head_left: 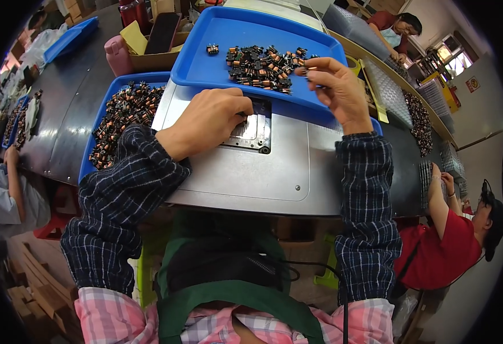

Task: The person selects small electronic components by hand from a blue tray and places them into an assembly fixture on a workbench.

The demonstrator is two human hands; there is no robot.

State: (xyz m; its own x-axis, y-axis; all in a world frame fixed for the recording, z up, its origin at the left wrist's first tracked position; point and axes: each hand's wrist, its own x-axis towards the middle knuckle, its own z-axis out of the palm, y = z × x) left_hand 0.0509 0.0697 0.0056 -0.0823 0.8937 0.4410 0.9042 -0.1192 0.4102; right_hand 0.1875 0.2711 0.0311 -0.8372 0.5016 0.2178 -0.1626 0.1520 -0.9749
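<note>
My left hand [208, 121] bends over a dark-framed fixture [264, 137] set into the metal plate [245, 178]. Its fingers are curled together at the fixture's left part, hiding whatever they pinch. My right hand [338, 92] is raised over the right front edge of a blue tray [205, 33]. Between its thumb and forefinger is a small coil component [305, 71], seen only in part. Several copper-wound coils with black bases [258, 67] lie heaped in that tray, and a single coil [212, 50] sits apart at its left.
Left of the plate stands another blue tray [85, 157] full of coils. Behind it are a pink bottle [118, 55] and a cardboard box holding a dark phone-like object [163, 33]. Co-workers sit at the left, right [446, 246] and far right, beside bubble wrap [386, 86].
</note>
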